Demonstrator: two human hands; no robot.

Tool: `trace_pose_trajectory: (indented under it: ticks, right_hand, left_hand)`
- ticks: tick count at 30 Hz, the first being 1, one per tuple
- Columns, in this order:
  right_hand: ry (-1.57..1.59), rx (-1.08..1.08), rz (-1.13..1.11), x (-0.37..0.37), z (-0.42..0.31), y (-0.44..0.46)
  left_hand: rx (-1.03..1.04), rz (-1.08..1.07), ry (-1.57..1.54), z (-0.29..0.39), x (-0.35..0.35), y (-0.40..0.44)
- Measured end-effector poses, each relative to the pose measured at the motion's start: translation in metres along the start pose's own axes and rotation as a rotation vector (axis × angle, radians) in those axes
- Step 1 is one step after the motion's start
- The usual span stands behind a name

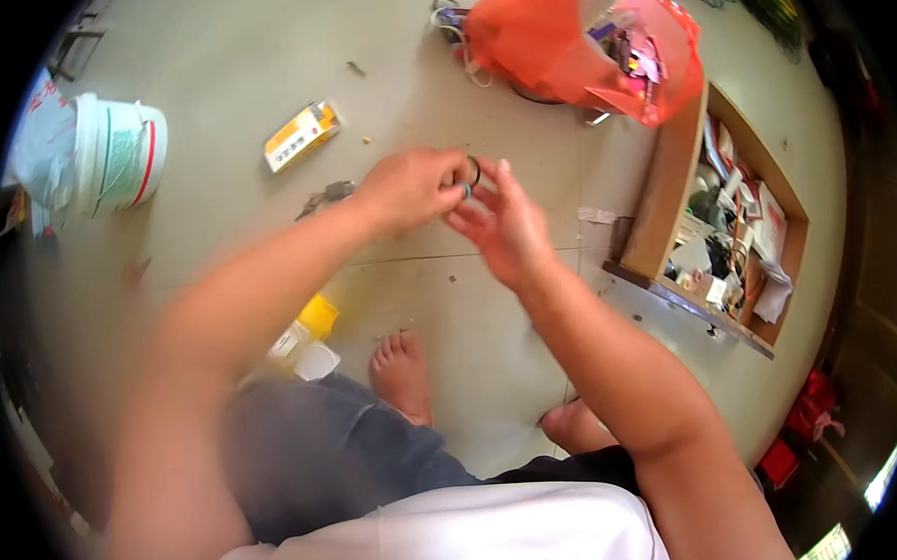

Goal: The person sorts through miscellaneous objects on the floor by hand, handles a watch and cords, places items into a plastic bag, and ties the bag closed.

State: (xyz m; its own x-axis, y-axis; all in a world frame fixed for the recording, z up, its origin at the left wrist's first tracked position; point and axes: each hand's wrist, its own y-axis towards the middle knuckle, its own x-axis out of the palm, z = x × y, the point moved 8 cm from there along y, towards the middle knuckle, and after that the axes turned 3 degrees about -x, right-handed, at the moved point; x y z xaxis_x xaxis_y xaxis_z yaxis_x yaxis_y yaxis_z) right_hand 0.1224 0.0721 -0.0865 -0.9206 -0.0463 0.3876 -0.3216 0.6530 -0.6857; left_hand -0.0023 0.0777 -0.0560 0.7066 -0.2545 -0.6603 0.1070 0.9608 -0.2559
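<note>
Both hands meet above the tiled floor (449, 300), near the middle of the view. My left hand (414, 188) has its fingers pressed together around a small dark ring-like loop (475, 171) with a bluish bit (467, 190) beside it. My right hand (503, 218) is close against it, thumb and fingertips curved at the same loop; whether those fingertips grip it is too small to tell. Below and behind my left wrist lie some dark metallic items (333, 194), like keys, partly covered by the forearm.
A yellow and white box (302, 136) lies beyond my left hand. White buckets (118, 154) stand at left. At right are an orange-red plastic bag (528, 41) and a wooden drawer (665, 185) full of small items. Yellow and white containers (315, 321) lie near my feet.
</note>
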Motion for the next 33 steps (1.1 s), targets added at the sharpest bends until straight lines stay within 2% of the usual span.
trace_pose_trajectory:
  ticks: [1, 2, 3, 5, 7, 9, 11, 13, 15, 16, 17, 18, 19, 20, 21, 22, 23, 25, 27, 29, 30, 32, 33]
  right_hand:
    - [0.219, 0.086, 0.017, 0.007, 0.010, 0.000]
    - [0.440, 0.175, 0.031, 0.010, 0.017, 0.000]
    - [0.438, 0.170, 0.041, 0.006, 0.016, 0.004]
    - [0.540, 0.218, 0.058, 0.004, 0.019, 0.013]
    - [0.451, 0.241, 0.020, 0.001, -0.006, 0.004]
    - [0.244, 0.280, -0.109, -0.007, -0.029, 0.003]
    - [0.238, 0.346, -0.133, -0.042, -0.046, 0.010]
    - [0.128, 0.475, -0.258, -0.069, -0.088, -0.009]
    - [-0.275, 0.286, -0.247, -0.103, -0.143, -0.022]
    - [-0.573, 0.198, -0.201, -0.124, -0.169, -0.029]
    - [-0.868, 0.105, -0.153, -0.144, -0.193, -0.034]
    - [-1.256, 0.099, -0.105, -0.168, -0.209, -0.037]
    - [-1.644, 0.091, -0.051, -0.188, -0.223, -0.039]
    - [-1.642, 0.093, -0.049, -0.201, -0.225, -0.043]
    - [-1.984, -0.337, -0.145, -0.180, -0.233, -0.051]
    - [-2.273, -0.817, -0.249, -0.156, -0.232, -0.067]
    - [-2.270, -0.817, -0.248, -0.156, -0.228, -0.063]
    - [-1.887, -0.612, -0.206, -0.118, -0.210, -0.047]
    - [-1.832, -0.538, -0.375, -0.101, -0.170, -0.025]
    - [-2.037, -0.397, -0.377, -0.103, -0.126, -0.001]
    - [-2.031, -0.405, -0.395, -0.108, -0.111, 0.007]
    - [-2.291, -0.268, -0.249, -0.127, -0.085, 0.030]
    - [-2.283, -0.281, -0.279, -0.127, -0.076, 0.035]
  left_hand:
    - [0.017, -0.005, -0.007, 0.008, 0.004, 0.000]
    - [0.211, 0.129, 0.160, 0.028, -0.001, -0.005]
    - [0.400, 0.267, 0.326, 0.048, -0.005, -0.013]
    - [0.405, 0.225, 0.355, 0.057, -0.005, -0.013]
    - [0.406, 0.181, 0.391, 0.065, 0.003, -0.012]
    - [0.505, 0.277, 0.236, 0.084, 0.003, -0.014]
    - [0.546, 0.285, 0.165, 0.101, 0.000, -0.018]
    - [0.589, 0.297, 0.092, 0.108, -0.006, -0.020]
    - [0.545, 0.248, -0.037, 0.097, -0.013, -0.015]
    - [0.546, 0.245, -0.039, 0.088, -0.014, -0.015]
    - [0.426, 0.196, 0.007, 0.067, -0.010, -0.010]
    - [0.305, 0.145, 0.053, 0.046, -0.006, -0.008]
    - [0.307, 0.142, 0.052, 0.034, -0.004, -0.012]
    - [0.222, 0.126, 0.064, 0.017, -0.001, -0.015]
    - [0.136, 0.110, 0.076, 0.003, -0.001, -0.017]
    - [0.137, 0.108, 0.077, -0.002, -0.001, -0.020]
    - [0.062, 0.061, 0.061, -0.012, 0.002, -0.022]
    - [-0.018, 0.012, 0.048, -0.026, 0.005, -0.027]
    - [-0.191, -0.043, 0.045, -0.048, 0.011, -0.030]
    - [-0.208, -0.065, 0.135, -0.056, 0.008, -0.032]
    - [-0.232, -0.092, 0.228, -0.063, 0.006, -0.037]
    - [-0.246, -0.060, 0.285, -0.070, 0.000, -0.044]
    - [-0.242, -0.037, 0.331, -0.071, -0.003, -0.050]
